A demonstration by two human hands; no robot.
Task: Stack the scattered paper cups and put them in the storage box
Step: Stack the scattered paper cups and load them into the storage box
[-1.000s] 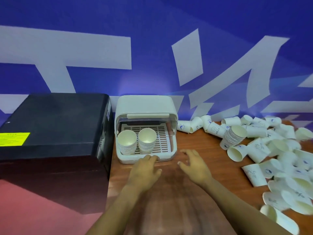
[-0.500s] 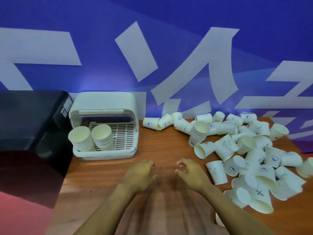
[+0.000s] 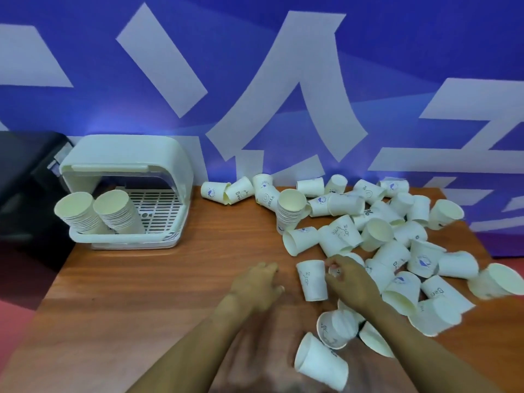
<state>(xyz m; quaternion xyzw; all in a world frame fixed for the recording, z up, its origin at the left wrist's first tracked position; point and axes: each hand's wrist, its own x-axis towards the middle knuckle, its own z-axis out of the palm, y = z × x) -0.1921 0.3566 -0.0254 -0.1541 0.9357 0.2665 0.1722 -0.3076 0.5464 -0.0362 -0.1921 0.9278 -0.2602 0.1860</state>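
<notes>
The white storage box (image 3: pixel 175 177) stands at the table's back left with its lid raised. Two stacks of paper cups (image 3: pixel 82 214) (image 3: pixel 119 211) lean inside it. Many loose paper cups (image 3: pixel 397 251) lie scattered over the right half of the table, with a short stack (image 3: pixel 289 211) among them. One cup (image 3: pixel 312 279) stands upside down between my hands. My right hand (image 3: pixel 351 282) has its fingers curled against that cup's right side; whether it grips is unclear. My left hand (image 3: pixel 258 285) hovers just left of the cup, fingers relaxed and holding nothing.
A black box (image 3: pixel 25 177) stands left of the storage box. The blue and white wall (image 3: pixel 283 80) runs along the wooden table's (image 3: pixel 141 293) far edge. More cups (image 3: pixel 320 361) lie near the front edge under my right forearm.
The view has swung to the right, away from the storage box. Both hands have moved right from the bare wood to the edge of the cup pile, my right hand reaching the upside-down cup.
</notes>
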